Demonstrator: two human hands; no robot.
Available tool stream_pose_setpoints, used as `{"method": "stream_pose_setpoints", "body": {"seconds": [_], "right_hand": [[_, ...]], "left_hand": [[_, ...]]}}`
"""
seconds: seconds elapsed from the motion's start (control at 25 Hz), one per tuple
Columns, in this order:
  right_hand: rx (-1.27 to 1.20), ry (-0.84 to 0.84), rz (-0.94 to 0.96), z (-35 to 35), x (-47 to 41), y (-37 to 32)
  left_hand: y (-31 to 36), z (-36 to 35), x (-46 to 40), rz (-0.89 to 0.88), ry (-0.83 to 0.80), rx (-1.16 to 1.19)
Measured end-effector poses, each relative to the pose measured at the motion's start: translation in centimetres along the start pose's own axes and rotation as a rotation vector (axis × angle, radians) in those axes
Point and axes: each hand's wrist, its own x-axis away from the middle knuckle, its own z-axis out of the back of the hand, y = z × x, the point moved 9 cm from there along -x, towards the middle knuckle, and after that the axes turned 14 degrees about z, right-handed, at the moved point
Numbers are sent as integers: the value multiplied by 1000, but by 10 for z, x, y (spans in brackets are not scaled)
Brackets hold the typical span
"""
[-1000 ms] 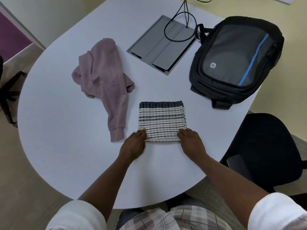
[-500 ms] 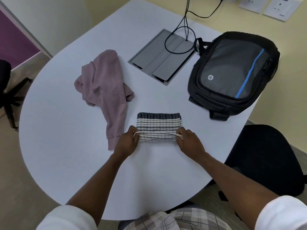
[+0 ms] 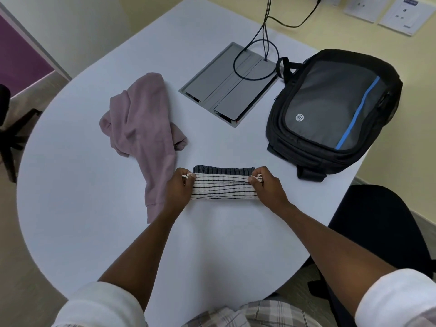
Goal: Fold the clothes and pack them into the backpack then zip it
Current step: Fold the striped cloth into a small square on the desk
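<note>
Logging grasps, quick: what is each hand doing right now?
Left hand: closed, pinching the striped garment.
Right hand: closed, pinching the same garment's other end.

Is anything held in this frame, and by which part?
Yes: the striped garment, pinched at its near edge, left hand on its left corner, right hand on its right.

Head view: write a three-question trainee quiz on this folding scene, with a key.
1. True or false: the backpack already holds the pink garment.
2. Which does the left hand grip? A) striped garment B) black cable C) backpack strap
3. Fill in: the right hand pinches the striped garment's ____ end.

Key: 1 false, it lies unfolded on the table. 2 A. 3 right.
</note>
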Motion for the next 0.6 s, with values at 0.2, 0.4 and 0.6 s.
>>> {"method": "stream_pose_setpoints", "body": {"seconds": [0.2,0.4,0.6], "right_hand": [[62,-2,-73,3,-31,17],[80,-145,-158,-7,-55,41],[178,-203,-169,-9,-67,51]], "left_hand": [[15,-11,-16,-70,10,-131],[27,-31,-28,-183,-45,-295],[33,-49,-43,-247,-111,-388]]}}
